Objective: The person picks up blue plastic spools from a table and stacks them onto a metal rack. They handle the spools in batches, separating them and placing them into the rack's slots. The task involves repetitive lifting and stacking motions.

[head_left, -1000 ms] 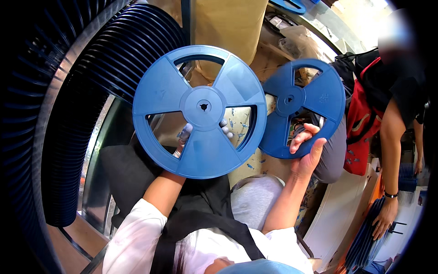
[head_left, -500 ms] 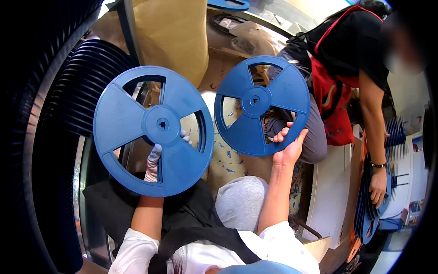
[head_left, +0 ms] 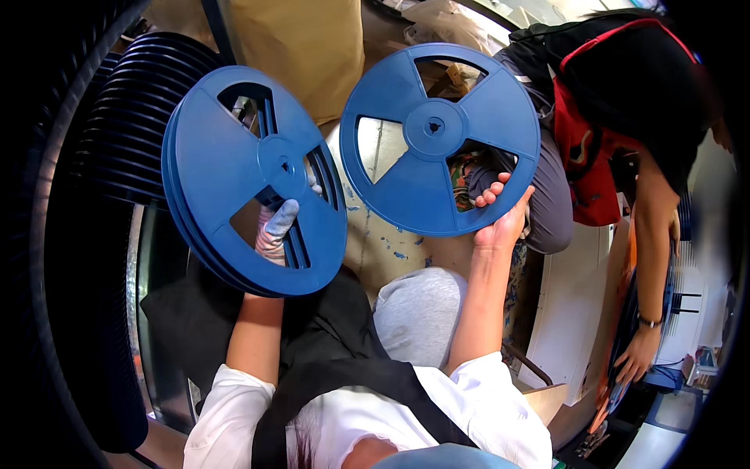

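In my left hand [head_left: 275,230], which wears a thin pale glove, is a small stack of blue plastic reels [head_left: 269,152]. My thumb reaches through a window of the front one, and fingertips show behind another window. The stack is tilted, so the rims of the reels behind show along its left edge. My bare right hand [head_left: 504,215] grips a single blue reel [head_left: 451,137] by its lower right rim, fingers curled through a window. This reel faces me, level with the stack's upper part and a little apart from it.
Dark ribbed reels [head_left: 148,117] stand in a row at my left. A yellow-brown sack or sheet [head_left: 301,55] is ahead. At the right, a person in black and red [head_left: 601,133] leans over, one hand [head_left: 641,356] by more reels. A white cabinet [head_left: 562,313] stands between us.
Both hands have risen with their reels. The left stack has turned, showing several rims. The right reel has come up and nearer the stack. The person at the right has bent lower.
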Demonstrator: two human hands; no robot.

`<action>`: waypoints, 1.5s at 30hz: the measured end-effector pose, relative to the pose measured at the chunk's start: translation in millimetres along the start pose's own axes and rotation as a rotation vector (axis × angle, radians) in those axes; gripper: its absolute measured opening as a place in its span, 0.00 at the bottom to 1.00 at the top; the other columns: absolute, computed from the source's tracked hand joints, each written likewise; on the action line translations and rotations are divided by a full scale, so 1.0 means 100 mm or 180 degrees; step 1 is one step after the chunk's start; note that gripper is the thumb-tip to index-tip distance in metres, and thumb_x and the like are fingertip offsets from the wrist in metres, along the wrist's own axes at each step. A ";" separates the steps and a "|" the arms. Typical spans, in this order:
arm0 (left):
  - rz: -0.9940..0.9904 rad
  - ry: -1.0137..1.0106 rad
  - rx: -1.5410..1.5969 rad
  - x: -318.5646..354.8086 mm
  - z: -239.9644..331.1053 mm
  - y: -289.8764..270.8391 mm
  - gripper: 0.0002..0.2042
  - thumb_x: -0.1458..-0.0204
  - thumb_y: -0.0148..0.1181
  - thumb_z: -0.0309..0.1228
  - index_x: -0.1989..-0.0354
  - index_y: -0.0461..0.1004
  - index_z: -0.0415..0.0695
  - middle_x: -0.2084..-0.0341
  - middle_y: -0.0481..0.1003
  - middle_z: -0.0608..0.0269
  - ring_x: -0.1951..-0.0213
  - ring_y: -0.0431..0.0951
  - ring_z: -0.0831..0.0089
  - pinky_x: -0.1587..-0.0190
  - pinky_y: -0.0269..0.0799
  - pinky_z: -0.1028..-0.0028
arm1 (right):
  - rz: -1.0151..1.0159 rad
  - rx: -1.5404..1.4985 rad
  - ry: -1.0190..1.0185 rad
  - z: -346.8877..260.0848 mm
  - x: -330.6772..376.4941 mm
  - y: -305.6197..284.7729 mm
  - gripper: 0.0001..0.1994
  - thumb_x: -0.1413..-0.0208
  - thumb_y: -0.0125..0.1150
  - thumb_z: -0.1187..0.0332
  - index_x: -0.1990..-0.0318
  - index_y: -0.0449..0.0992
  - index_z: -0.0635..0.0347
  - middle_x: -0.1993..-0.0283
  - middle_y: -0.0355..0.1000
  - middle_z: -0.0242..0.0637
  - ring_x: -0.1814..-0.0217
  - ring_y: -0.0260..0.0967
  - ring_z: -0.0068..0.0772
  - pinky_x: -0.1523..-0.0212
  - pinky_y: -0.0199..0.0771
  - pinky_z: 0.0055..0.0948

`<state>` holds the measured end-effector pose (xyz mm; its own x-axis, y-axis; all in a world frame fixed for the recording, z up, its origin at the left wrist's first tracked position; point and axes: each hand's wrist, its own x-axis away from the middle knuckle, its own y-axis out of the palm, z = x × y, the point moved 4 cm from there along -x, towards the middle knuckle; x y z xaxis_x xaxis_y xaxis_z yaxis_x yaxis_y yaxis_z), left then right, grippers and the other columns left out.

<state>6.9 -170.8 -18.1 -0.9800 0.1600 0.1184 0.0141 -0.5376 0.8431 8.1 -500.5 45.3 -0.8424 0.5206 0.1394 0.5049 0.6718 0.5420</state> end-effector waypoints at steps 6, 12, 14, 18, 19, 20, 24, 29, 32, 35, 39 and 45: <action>-0.0118 0.0030 -0.0013 -0.17 -0.11 -0.29 0.21 0.49 0.64 0.30 0.46 0.68 0.44 0.56 0.74 0.61 0.54 0.75 0.69 0.52 0.76 0.70 | -0.0067 -0.0055 0.0084 -0.02 0.00 -0.02 0.26 0.38 0.40 0.41 0.59 0.70 0.58 0.76 0.65 0.30 0.78 0.62 0.26 0.76 0.66 0.27; 0.0163 0.0370 -0.0499 -0.14 -0.13 -0.36 0.21 0.51 0.67 0.34 0.49 0.70 0.43 0.60 0.76 0.62 0.58 0.76 0.71 0.53 0.73 0.71 | 0.0019 0.0019 0.0081 -0.06 0.03 0.05 0.24 0.38 0.43 0.43 0.60 0.69 0.59 0.76 0.64 0.30 0.79 0.59 0.23 0.78 0.61 0.22; 0.0403 0.0465 -0.0766 -0.16 -0.25 -0.46 0.22 0.52 0.68 0.32 0.50 0.69 0.43 0.61 0.76 0.63 0.60 0.76 0.72 0.53 0.73 0.70 | -0.0005 0.0259 -0.0290 -0.22 0.12 0.22 0.26 0.41 0.47 0.41 0.61 0.69 0.59 0.78 0.64 0.30 0.80 0.60 0.22 0.80 0.62 0.21; 0.0518 0.0528 -0.0961 -0.07 -0.16 -0.34 0.25 0.53 0.69 0.31 0.48 0.65 0.42 0.63 0.76 0.61 0.62 0.78 0.71 0.55 0.74 0.70 | -0.0783 0.0125 -0.1410 -0.80 0.08 0.94 0.27 0.44 0.51 0.39 0.62 0.69 0.60 0.80 0.63 0.30 0.81 0.61 0.22 0.83 0.61 0.20; 0.0479 0.0417 -0.0926 -0.08 -0.20 -0.33 0.25 0.53 0.69 0.31 0.48 0.65 0.42 0.63 0.76 0.62 0.63 0.78 0.71 0.56 0.75 0.70 | -0.1151 0.0020 -0.1731 -1.00 0.06 1.14 0.27 0.43 0.50 0.39 0.62 0.69 0.60 0.80 0.63 0.30 0.81 0.61 0.22 0.83 0.60 0.20; 0.0467 0.0416 -0.0915 -0.05 -0.18 -0.31 0.25 0.53 0.69 0.31 0.48 0.65 0.42 0.64 0.76 0.62 0.64 0.78 0.71 0.57 0.75 0.71 | -0.1419 -0.0406 -0.1619 -1.11 -0.06 1.36 0.27 0.42 0.48 0.40 0.62 0.69 0.60 0.79 0.63 0.31 0.80 0.61 0.23 0.82 0.61 0.21; 0.0268 0.0403 -0.1181 0.09 0.00 -0.16 0.25 0.52 0.68 0.33 0.47 0.65 0.41 0.62 0.75 0.62 0.61 0.77 0.72 0.56 0.74 0.70 | -0.1131 -0.1008 -0.1556 -1.39 -0.35 2.85 0.26 0.38 0.43 0.43 0.62 0.69 0.62 0.77 0.64 0.33 0.80 0.58 0.26 0.77 0.63 0.24; 0.0099 0.0352 -0.1086 0.11 -0.10 -0.08 0.27 0.52 0.68 0.32 0.45 0.65 0.41 0.56 0.73 0.62 0.57 0.74 0.72 0.53 0.72 0.71 | -0.2054 -0.0573 -0.2136 -1.26 -0.71 4.20 0.27 0.38 0.43 0.43 0.62 0.69 0.65 0.78 0.66 0.36 0.81 0.62 0.27 0.78 0.67 0.26; 0.0127 0.0486 -0.0944 0.12 -0.08 -0.19 0.26 0.52 0.68 0.32 0.45 0.65 0.41 0.55 0.73 0.63 0.56 0.74 0.72 0.52 0.71 0.71 | -0.2575 0.0151 -0.2132 -1.03 -0.74 4.69 0.29 0.41 0.45 0.40 0.66 0.70 0.64 0.78 0.68 0.35 0.82 0.63 0.25 0.80 0.66 0.24; 0.0099 0.0452 -0.0873 0.13 -0.13 -0.26 0.26 0.51 0.67 0.31 0.44 0.65 0.42 0.55 0.73 0.63 0.55 0.74 0.73 0.50 0.70 0.70 | -0.2570 0.1356 -0.1483 -0.77 -0.90 4.76 0.26 0.39 0.47 0.45 0.69 0.72 0.63 0.82 0.66 0.33 0.86 0.60 0.23 0.84 0.63 0.24; 0.0152 0.0482 -0.0839 0.12 -0.10 -0.43 0.26 0.51 0.67 0.31 0.44 0.65 0.42 0.54 0.73 0.64 0.54 0.73 0.73 0.49 0.69 0.70 | -0.2859 0.3072 -0.0952 -0.34 -0.85 4.91 0.24 0.38 0.49 0.48 0.75 0.73 0.62 0.84 0.64 0.31 0.89 0.58 0.23 0.87 0.59 0.25; 0.0226 0.0368 -0.0651 0.17 -0.11 -0.64 0.25 0.50 0.65 0.29 0.43 0.64 0.42 0.52 0.72 0.64 0.51 0.72 0.73 0.46 0.67 0.69 | -0.2636 0.3272 -0.2272 0.18 -0.78 5.33 0.21 0.37 0.45 0.53 0.68 0.75 0.62 0.76 0.72 0.38 0.81 0.70 0.32 0.77 0.71 0.31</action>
<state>-12.9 -142.5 -75.8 -0.9944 0.0263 0.1027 0.0547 -0.7025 0.7095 346.6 -173.1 308.4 -0.8343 -0.2450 -0.4939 0.1079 0.8059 -0.5821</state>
